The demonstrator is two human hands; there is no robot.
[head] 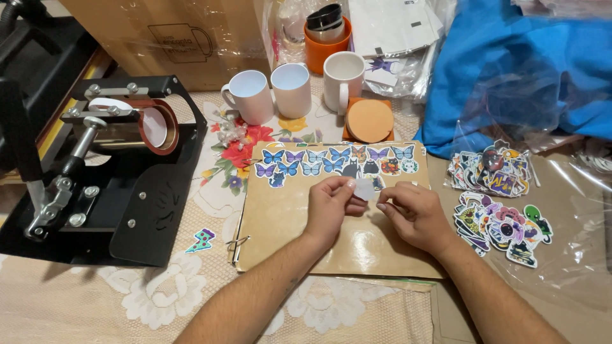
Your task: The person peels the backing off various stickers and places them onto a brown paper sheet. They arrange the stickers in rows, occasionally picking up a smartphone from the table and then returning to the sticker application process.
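Note:
My left hand [331,207] pinches a small pale sticker [364,188] between thumb and fingers over a brown kraft notebook cover [290,223]. My right hand [414,213] hovers close beside it, fingertips curled toward the sticker's edge; whether it touches the sticker I cannot tell. Along the cover's top edge lies a row of butterfly and cat stickers [331,160].
A black mug heat press [108,165] stands at left. Three white mugs [292,89] and an orange coaster stack [370,121] stand behind the cover. Sticker piles [497,197] lie at right on clear plastic. A loose sticker [203,239] rests on the lace tablecloth. Blue fabric [523,70] is bunched at back right.

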